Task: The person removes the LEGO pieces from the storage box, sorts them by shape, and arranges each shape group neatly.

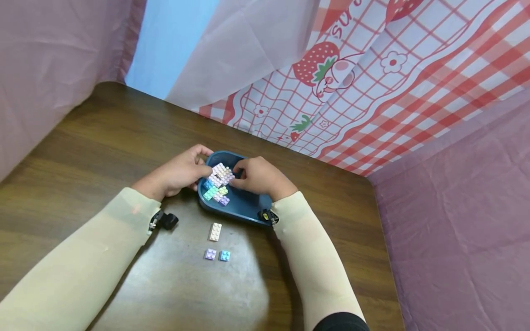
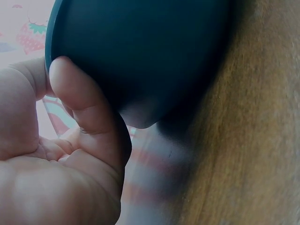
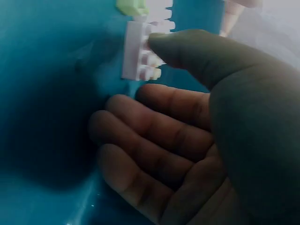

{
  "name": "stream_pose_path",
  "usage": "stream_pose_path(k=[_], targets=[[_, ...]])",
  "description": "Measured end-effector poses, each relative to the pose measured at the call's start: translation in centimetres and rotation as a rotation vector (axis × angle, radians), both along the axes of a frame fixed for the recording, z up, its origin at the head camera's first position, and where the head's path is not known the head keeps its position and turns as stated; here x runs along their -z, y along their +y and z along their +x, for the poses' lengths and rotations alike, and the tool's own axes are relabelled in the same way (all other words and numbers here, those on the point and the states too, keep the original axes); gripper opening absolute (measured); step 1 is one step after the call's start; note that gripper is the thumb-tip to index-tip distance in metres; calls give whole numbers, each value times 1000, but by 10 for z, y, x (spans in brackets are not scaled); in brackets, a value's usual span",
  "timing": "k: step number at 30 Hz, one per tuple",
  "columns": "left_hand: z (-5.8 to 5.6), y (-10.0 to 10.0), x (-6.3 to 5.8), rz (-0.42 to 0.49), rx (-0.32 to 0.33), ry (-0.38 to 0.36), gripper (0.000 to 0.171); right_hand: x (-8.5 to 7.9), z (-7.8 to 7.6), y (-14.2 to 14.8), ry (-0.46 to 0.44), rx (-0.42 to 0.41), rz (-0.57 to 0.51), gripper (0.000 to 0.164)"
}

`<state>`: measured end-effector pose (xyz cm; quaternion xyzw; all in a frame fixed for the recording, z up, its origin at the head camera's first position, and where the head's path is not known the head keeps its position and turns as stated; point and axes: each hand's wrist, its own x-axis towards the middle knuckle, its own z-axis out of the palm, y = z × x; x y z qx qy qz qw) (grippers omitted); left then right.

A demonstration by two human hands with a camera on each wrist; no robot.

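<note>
A dark blue tray (image 1: pixel 244 202) with raised walls holds toy building bricks (image 1: pixel 221 177) in pink, white, yellow, green, blue and purple, gathered at its left end. My left hand (image 1: pixel 184 172) grips the tray's left end, thumb at the rim; in the left wrist view its fingers bend against the outer wall (image 2: pixel 140 51). Inside the tray, my right hand (image 1: pixel 258 177) is beside the bricks. The right wrist view shows its thumb (image 3: pixel 187 49) over a pale pink brick (image 3: pixel 133 51), while its other fingers (image 3: pixel 154 122) are loosely bent below, with a gap to that brick.
On the wooden table (image 1: pixel 165 285), nearer than the tray, lie a cream brick (image 1: pixel 215 232), a small purple brick (image 1: pixel 210 254) and a small blue brick (image 1: pixel 225 255). A strawberry-print cloth (image 1: pixel 331 82) hangs behind the table, with pink cloth (image 1: pixel 455 207) at the sides.
</note>
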<state>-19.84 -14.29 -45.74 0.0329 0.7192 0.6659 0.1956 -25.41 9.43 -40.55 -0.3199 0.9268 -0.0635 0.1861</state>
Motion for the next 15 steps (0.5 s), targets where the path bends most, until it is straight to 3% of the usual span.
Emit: stream_pose_path(k=[15], targets=[[-2, -1, 1, -7, 8, 6, 58, 11, 1, -4, 20, 1, -23, 43]])
